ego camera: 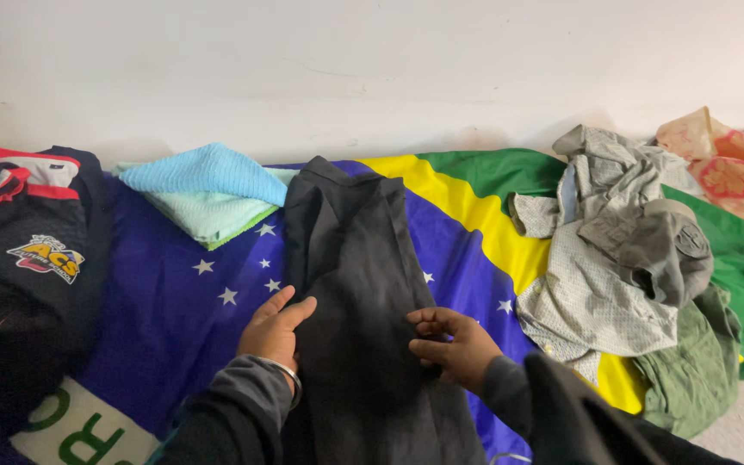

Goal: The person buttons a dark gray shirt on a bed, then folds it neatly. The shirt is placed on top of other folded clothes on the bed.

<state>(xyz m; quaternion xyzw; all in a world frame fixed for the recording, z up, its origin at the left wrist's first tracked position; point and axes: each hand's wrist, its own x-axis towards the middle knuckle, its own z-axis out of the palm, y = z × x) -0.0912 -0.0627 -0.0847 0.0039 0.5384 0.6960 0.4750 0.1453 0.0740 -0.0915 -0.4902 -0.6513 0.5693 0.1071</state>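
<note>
Dark trousers (355,284) lie lengthwise, running away from both hands. Left hand (275,331) flat, open on left edge; right hand (454,344) half-curled, pinching right edge.

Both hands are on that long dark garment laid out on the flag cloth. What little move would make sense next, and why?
Probably smooth it flat. The left hand rests open on the left edge of the dark garment, while the right hand curls on its right edge. It lies lengthwise, still creased, on the flag cloth.
</note>
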